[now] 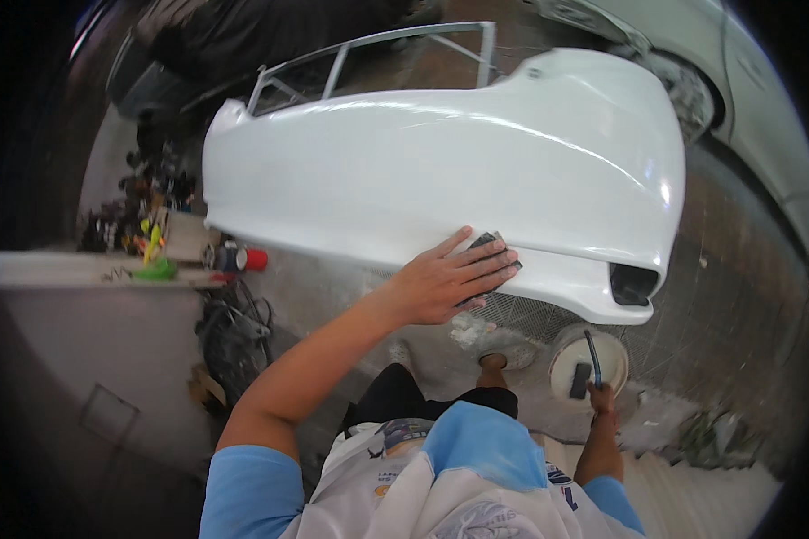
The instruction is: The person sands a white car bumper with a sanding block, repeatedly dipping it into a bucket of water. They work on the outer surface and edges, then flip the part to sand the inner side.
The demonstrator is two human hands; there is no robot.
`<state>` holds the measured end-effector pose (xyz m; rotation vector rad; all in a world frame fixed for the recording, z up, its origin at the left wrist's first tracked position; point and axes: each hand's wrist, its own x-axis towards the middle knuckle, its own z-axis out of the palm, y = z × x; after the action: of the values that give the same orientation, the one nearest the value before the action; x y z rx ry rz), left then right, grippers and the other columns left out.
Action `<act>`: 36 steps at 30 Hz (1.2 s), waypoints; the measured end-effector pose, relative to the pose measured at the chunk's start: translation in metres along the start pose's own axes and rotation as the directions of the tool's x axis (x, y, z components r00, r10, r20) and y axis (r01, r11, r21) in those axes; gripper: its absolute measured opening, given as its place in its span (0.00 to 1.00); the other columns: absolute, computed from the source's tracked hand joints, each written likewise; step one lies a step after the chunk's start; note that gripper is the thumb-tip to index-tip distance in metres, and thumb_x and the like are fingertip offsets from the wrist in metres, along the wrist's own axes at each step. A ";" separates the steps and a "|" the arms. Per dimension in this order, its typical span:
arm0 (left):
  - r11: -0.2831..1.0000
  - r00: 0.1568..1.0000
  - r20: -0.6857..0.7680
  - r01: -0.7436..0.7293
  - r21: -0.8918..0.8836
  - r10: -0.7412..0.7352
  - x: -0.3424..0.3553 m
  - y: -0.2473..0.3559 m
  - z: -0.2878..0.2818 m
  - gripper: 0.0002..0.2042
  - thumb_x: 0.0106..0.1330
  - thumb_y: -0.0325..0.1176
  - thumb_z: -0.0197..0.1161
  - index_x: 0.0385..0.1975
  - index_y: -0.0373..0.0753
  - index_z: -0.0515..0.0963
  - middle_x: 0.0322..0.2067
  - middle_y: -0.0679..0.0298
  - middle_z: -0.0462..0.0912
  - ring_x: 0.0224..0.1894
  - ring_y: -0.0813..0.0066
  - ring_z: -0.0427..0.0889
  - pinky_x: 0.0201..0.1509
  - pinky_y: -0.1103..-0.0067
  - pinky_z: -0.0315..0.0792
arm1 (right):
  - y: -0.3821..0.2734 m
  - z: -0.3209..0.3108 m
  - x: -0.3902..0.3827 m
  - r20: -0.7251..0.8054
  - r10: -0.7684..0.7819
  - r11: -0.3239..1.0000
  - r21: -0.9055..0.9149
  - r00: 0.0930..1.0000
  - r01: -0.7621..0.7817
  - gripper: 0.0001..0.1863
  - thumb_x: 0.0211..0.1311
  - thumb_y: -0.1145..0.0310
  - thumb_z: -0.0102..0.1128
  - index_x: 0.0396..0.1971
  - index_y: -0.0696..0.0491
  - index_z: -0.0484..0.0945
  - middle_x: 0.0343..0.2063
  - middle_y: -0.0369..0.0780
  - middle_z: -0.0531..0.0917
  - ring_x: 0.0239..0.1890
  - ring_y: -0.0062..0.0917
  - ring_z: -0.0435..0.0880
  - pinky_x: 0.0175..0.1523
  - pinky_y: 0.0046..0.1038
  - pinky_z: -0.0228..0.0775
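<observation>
A glossy white car bumper (404, 171) lies across the middle of the view. My left hand (458, 277) rests near its lower edge, fingers pressing a dark sheet that looks like sandpaper (486, 240) against the surface. Most of that sheet is hidden under my fingers and palm. At the lower right, my right hand (602, 398) is closed round the near end of a dark curved strip (593, 352) over a round whitish bucket (616, 349). A dark rectangular block (580, 381) shows at the bucket, beside that hand.
A metal frame stand (337, 72) rises behind the bumper. At the upper right is a light-coloured car (764, 117). A ledge (63, 269) on the left bears a green item (157, 269) and a red cup-like container (256, 260). A floor grating (548, 316) runs below the bumper.
</observation>
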<state>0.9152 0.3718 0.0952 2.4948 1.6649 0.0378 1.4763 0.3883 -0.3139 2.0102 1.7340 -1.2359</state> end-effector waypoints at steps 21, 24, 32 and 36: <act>-0.368 -0.629 0.569 -0.434 -0.822 -0.530 -1.012 -0.071 0.223 0.29 0.83 0.55 0.50 0.73 0.41 0.70 0.68 0.55 0.77 0.68 0.55 0.76 0.69 0.59 0.74 | -0.315 0.183 -0.263 -0.014 0.463 0.619 0.721 0.886 -0.312 0.17 0.74 0.53 0.60 0.31 0.51 0.73 0.21 0.39 0.73 0.21 0.33 0.73 0.26 0.40 0.64; -0.259 -0.717 0.617 -0.560 -0.787 -0.323 -1.111 -0.024 0.209 0.26 0.84 0.54 0.49 0.68 0.42 0.74 0.65 0.58 0.79 0.65 0.58 0.78 0.66 0.58 0.76 | -0.343 0.215 -0.280 -0.012 0.466 0.635 0.701 0.884 -0.325 0.16 0.74 0.54 0.58 0.33 0.51 0.73 0.22 0.40 0.73 0.22 0.34 0.74 0.27 0.41 0.65; -0.294 -0.712 0.517 -0.425 -0.856 -0.475 -1.223 -0.138 0.085 0.24 0.80 0.60 0.53 0.59 0.47 0.79 0.58 0.63 0.82 0.57 0.62 0.81 0.52 0.57 0.79 | -0.422 0.303 -0.283 0.015 0.469 0.646 0.676 0.883 -0.354 0.15 0.74 0.54 0.53 0.36 0.52 0.73 0.25 0.42 0.74 0.24 0.37 0.75 0.29 0.45 0.67; -0.041 -0.729 0.316 -0.369 -0.929 -0.607 -1.245 -0.283 -0.034 0.26 0.78 0.54 0.61 0.66 0.43 0.75 0.62 0.58 0.77 0.60 0.57 0.80 0.63 0.54 0.83 | -0.482 0.353 -0.270 0.038 0.449 0.636 0.688 0.893 -0.349 0.15 0.74 0.55 0.51 0.38 0.52 0.73 0.27 0.44 0.74 0.25 0.39 0.76 0.30 0.47 0.69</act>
<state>0.1708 -0.6638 0.1637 -0.9951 2.0316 2.3778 0.9004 0.1066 -0.1778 2.7319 0.7870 -1.7577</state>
